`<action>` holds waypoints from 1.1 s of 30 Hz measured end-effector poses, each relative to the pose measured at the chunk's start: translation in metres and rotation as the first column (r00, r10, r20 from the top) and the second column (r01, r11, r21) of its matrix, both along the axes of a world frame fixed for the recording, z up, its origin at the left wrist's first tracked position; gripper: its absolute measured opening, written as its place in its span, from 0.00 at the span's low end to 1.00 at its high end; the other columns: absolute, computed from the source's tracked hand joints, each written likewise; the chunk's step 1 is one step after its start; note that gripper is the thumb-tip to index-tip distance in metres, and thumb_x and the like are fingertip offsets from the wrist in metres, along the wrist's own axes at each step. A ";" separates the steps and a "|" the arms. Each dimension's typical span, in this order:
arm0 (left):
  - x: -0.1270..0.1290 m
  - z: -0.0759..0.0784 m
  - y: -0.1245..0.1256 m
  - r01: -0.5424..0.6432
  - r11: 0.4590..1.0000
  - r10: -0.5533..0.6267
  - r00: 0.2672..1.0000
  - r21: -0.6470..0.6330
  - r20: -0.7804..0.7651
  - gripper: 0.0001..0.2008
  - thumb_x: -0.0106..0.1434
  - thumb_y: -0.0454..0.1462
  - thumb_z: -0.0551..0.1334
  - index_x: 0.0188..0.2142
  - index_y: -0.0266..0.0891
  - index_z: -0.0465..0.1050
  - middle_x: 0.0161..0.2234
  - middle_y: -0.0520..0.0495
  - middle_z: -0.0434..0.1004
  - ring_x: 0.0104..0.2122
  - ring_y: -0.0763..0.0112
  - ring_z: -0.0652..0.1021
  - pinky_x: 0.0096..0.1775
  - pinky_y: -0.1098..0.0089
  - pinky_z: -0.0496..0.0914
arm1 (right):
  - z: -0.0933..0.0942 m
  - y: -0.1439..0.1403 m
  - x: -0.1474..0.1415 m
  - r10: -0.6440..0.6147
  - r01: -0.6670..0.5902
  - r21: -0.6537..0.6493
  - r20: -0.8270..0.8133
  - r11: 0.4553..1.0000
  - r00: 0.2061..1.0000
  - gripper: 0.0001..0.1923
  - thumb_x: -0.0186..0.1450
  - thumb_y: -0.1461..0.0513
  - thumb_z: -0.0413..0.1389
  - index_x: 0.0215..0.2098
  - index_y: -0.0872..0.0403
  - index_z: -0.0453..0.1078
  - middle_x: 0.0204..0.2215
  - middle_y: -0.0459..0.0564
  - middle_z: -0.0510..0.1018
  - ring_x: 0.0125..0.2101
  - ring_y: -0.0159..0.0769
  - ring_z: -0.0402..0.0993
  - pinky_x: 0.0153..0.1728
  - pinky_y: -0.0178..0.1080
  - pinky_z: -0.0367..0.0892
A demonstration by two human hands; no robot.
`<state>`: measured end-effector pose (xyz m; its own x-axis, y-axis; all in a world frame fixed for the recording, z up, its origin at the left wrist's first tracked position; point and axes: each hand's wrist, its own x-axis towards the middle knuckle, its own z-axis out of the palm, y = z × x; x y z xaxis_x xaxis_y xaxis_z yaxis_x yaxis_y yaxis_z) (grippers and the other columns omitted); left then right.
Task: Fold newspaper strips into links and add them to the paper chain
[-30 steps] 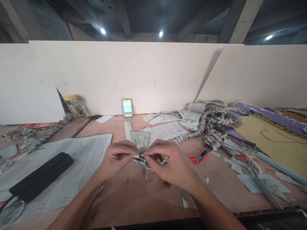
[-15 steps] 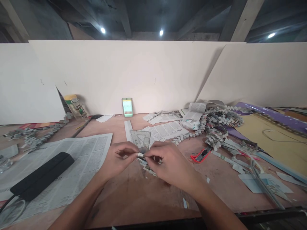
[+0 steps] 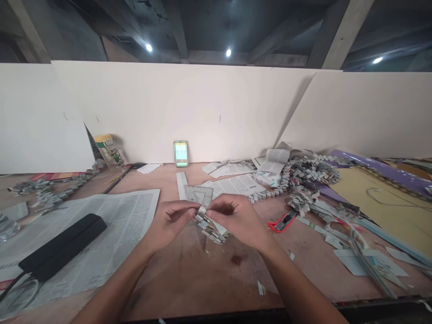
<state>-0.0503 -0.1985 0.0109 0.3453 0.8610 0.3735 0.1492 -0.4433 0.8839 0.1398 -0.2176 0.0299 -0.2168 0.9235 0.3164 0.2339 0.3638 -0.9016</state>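
Between my two hands is a short chain of folded newspaper links [image 3: 211, 230], hanging in a zigzag toward the table. My left hand [image 3: 172, 222] pinches its upper end from the left with thumb and forefinger. From the right, my right hand [image 3: 236, 218] pinches the same end, its fingertips close to the left ones. Just behind the hands lies a clear set square [image 3: 200, 194] on the table. Part of the top link is hidden by my fingertips.
A red utility knife [image 3: 282, 222] lies right of my hands, before a heap of paper chain [image 3: 312, 171] and paper strips. Newspaper sheets [image 3: 135, 211] with a black oblong case [image 3: 64, 245] cover the left. A lit phone [image 3: 181, 153] leans on the white board [image 3: 202, 108].
Both hands keep their pinch, and the fingertips have risen slightly. More of the paper chain now shows below them. The view has shifted a little.
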 end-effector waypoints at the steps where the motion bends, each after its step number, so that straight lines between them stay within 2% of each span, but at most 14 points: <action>1: 0.000 -0.001 0.000 0.001 0.999 0.000 1.000 -0.032 0.019 0.10 0.58 0.39 0.63 0.37 0.38 0.78 0.31 0.46 0.81 0.29 0.66 0.79 0.33 0.68 0.74 | -0.001 0.002 0.001 0.021 -0.022 -0.027 -0.019 0.999 1.000 0.05 0.56 0.62 0.59 0.27 0.56 0.72 0.23 0.46 0.76 0.25 0.31 0.70 0.26 0.33 0.65; 4: 0.001 -0.004 0.002 -0.016 0.994 0.022 0.998 -0.107 0.056 0.11 0.56 0.39 0.65 0.38 0.37 0.78 0.29 0.47 0.81 0.27 0.66 0.79 0.32 0.67 0.76 | -0.003 0.007 0.005 0.066 -0.076 -0.119 -0.083 0.990 0.994 0.08 0.54 0.59 0.61 0.28 0.56 0.71 0.24 0.45 0.74 0.26 0.31 0.70 0.26 0.33 0.65; 7: 0.002 -0.005 0.004 -0.033 0.990 0.044 0.996 -0.136 0.081 0.11 0.55 0.39 0.65 0.37 0.37 0.79 0.25 0.48 0.81 0.25 0.67 0.79 0.31 0.67 0.76 | -0.005 0.009 0.004 0.041 -0.061 -0.151 -0.129 0.987 0.991 0.11 0.53 0.57 0.62 0.27 0.56 0.69 0.24 0.45 0.73 0.26 0.30 0.69 0.26 0.33 0.65; 11: 0.002 -0.004 0.006 -0.009 0.983 0.029 0.994 -0.185 0.103 0.10 0.54 0.39 0.67 0.35 0.36 0.80 0.27 0.47 0.81 0.24 0.69 0.77 0.30 0.69 0.75 | -0.007 0.008 0.000 0.038 -0.052 -0.103 -0.140 0.993 0.989 0.09 0.54 0.59 0.62 0.26 0.57 0.69 0.22 0.43 0.71 0.24 0.28 0.67 0.27 0.32 0.63; 14: 0.001 -0.004 0.008 0.056 0.957 -0.011 0.987 -0.283 0.157 0.10 0.52 0.39 0.68 0.34 0.36 0.79 0.30 0.47 0.81 0.25 0.70 0.77 0.31 0.69 0.75 | -0.008 0.008 -0.003 0.048 -0.056 -0.063 -0.124 0.996 0.991 0.06 0.56 0.61 0.60 0.27 0.56 0.68 0.22 0.42 0.71 0.23 0.27 0.65 0.25 0.31 0.62; 19: -0.002 -0.003 0.011 0.112 0.923 -0.050 0.984 -0.367 0.173 0.10 0.51 0.38 0.69 0.32 0.35 0.79 0.29 0.46 0.81 0.27 0.69 0.78 0.33 0.69 0.74 | -0.011 0.005 -0.006 0.056 -0.057 -0.005 -0.094 0.998 0.994 0.04 0.56 0.63 0.59 0.27 0.56 0.68 0.23 0.44 0.72 0.25 0.29 0.67 0.26 0.32 0.63; 24: -0.002 -0.001 0.009 0.151 0.923 -0.103 0.983 -0.354 0.152 0.09 0.53 0.38 0.67 0.33 0.35 0.79 0.28 0.46 0.80 0.28 0.68 0.77 0.34 0.68 0.74 | -0.012 0.004 -0.009 0.047 -0.046 0.024 -0.029 0.999 0.998 0.02 0.57 0.64 0.58 0.28 0.56 0.69 0.22 0.44 0.73 0.24 0.30 0.69 0.27 0.32 0.64; 27: -0.002 -0.001 0.009 0.130 0.934 -0.086 0.986 -0.333 0.143 0.08 0.53 0.38 0.67 0.32 0.35 0.79 0.28 0.46 0.80 0.28 0.69 0.77 0.33 0.70 0.73 | -0.010 0.004 -0.005 0.060 -0.060 0.054 -0.004 0.997 0.998 0.03 0.59 0.62 0.57 0.29 0.55 0.69 0.23 0.45 0.73 0.25 0.30 0.69 0.27 0.32 0.64; 30: -0.003 -0.004 0.011 0.114 0.930 -0.055 0.983 -0.349 0.173 0.08 0.53 0.38 0.68 0.32 0.35 0.79 0.29 0.46 0.79 0.27 0.70 0.76 0.32 0.71 0.73 | -0.005 0.002 0.007 0.097 -0.106 0.112 0.083 0.988 0.992 0.06 0.63 0.62 0.52 0.37 0.54 0.70 0.28 0.46 0.74 0.26 0.29 0.68 0.27 0.32 0.64; 33: -0.004 -0.008 0.014 0.141 0.909 -0.054 0.973 -0.392 0.225 0.09 0.52 0.38 0.68 0.32 0.35 0.78 0.29 0.46 0.79 0.27 0.71 0.76 0.31 0.71 0.72 | 0.000 -0.002 0.017 0.185 -0.229 0.157 0.251 0.961 0.950 0.14 0.63 0.66 0.50 0.45 0.50 0.70 0.35 0.48 0.74 0.29 0.29 0.69 0.29 0.32 0.64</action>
<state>-0.0544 -0.1840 0.0031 0.3889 0.9184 0.0731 -0.0796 -0.0456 0.9958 0.1567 -0.2196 0.0298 -0.4841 0.7816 0.3933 0.3299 0.5794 -0.7453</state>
